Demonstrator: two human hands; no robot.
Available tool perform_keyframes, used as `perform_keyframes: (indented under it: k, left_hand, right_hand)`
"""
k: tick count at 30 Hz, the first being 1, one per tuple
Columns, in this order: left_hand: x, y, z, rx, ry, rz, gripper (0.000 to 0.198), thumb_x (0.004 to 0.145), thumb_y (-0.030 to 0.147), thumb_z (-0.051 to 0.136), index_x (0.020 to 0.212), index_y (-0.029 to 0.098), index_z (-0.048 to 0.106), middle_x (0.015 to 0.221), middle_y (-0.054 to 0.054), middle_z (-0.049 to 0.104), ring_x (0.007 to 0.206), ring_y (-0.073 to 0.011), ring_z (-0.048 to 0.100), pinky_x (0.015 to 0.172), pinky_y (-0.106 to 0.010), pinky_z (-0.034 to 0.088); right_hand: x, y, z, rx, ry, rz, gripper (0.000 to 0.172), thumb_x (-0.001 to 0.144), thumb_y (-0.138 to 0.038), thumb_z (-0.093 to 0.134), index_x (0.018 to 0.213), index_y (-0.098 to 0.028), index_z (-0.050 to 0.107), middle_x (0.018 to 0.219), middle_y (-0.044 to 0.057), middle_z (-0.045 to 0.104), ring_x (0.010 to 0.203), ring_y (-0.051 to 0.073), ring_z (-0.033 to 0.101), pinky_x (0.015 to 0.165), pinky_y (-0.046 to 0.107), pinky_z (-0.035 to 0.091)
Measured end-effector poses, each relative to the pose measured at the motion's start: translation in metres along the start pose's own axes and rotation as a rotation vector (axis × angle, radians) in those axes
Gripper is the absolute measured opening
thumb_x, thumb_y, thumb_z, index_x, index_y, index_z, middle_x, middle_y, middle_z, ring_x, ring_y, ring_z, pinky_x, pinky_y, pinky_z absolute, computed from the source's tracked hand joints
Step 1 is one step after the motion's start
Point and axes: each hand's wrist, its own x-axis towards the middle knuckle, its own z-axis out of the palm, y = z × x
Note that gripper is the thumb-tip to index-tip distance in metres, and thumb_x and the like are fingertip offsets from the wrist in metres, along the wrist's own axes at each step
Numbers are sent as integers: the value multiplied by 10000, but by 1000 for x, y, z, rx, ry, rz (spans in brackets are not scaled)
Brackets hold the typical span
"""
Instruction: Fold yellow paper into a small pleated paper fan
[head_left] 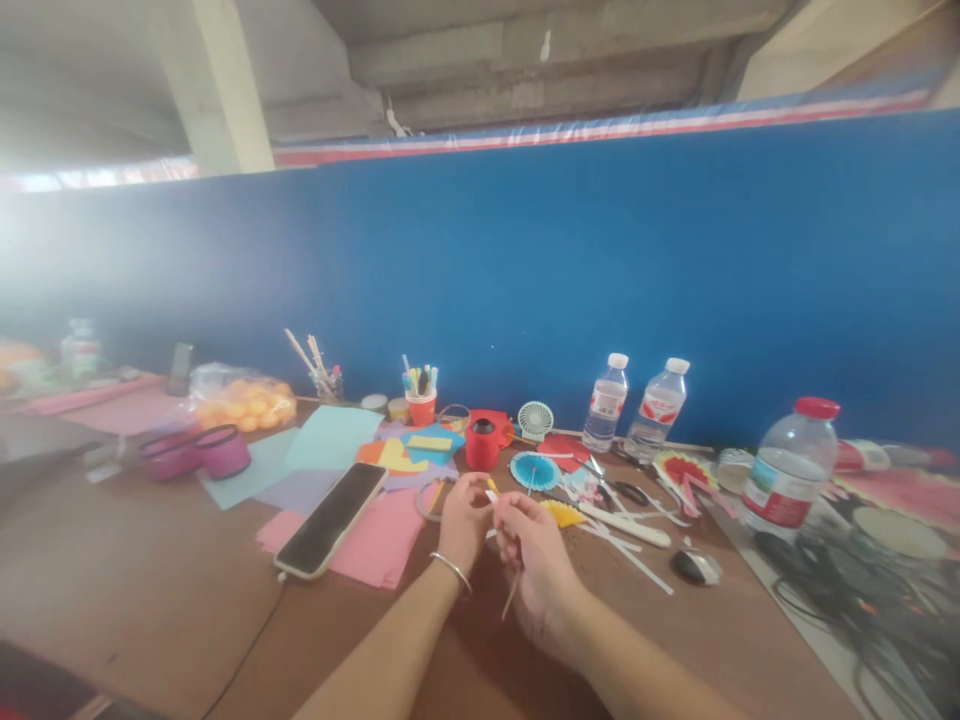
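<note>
Just above the brown table (247, 630), my two hands meet in the middle of the view. My left hand (466, 520), with a silver bangle at its wrist, has its fingers curled at a small white piece (492, 496), perhaps paper or tape. My right hand (534, 545) pinches close beside it, fingertips hiding part of that piece. Out from under the right palm runs a thin light stick (511, 597). Beyond the fingers lie a blue pleated paper rosette (535, 472) and a yellow pleated paper fan (562, 514). White paper strips (630, 558) are scattered to the right.
Left of my hands, a phone (332, 520) with a cable lies on coloured paper sheets (386, 540). Behind stand a red cup of pens (421, 405), a small fan (535, 420) and water bottles (606, 402). A large bottle (793, 465) and black cables (825, 600) are at right.
</note>
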Motion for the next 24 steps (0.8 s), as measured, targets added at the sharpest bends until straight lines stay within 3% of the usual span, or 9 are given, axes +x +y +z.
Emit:
perform_keyframes:
  k: [4, 11, 18, 24]
  left_hand:
    - [0, -2, 0, -55, -20, -46, 288, 622, 141, 566, 894, 179, 478, 693, 4, 597, 531, -107, 579, 476, -197, 446]
    - [-1, 3, 1, -68, -82, -40, 271, 666, 255, 602, 896, 164, 490, 673, -10, 595, 597, -137, 605, 575, -250, 496]
    - [0, 4, 0, 32, -78, 65, 250, 658, 245, 607, 890, 161, 569, 808, -33, 588, 660, -137, 585, 611, -261, 501]
    - [1, 5, -1, 105, -61, 116, 222, 643, 188, 599, 862, 163, 572, 791, -25, 587, 698, -141, 579, 618, -239, 477]
  right_hand:
    - [16, 21, -20, -68, 121, -58, 203, 625, -286, 637, 617, -168, 473, 471, -78, 440, 339, 12, 252, 336, 152, 132]
    - [23, 24, -28, -96, 176, -91, 247, 619, -358, 647, 627, -174, 482, 461, -82, 441, 305, 16, 267, 311, 150, 145]
    - [27, 18, -31, -109, 113, -149, 216, 662, -323, 626, 629, -171, 477, 480, -69, 464, 352, 38, 373, 345, 153, 244]
    - [31, 22, -36, -120, 113, -162, 219, 666, -336, 633, 657, -181, 478, 470, -75, 461, 379, 55, 401, 374, 168, 296]
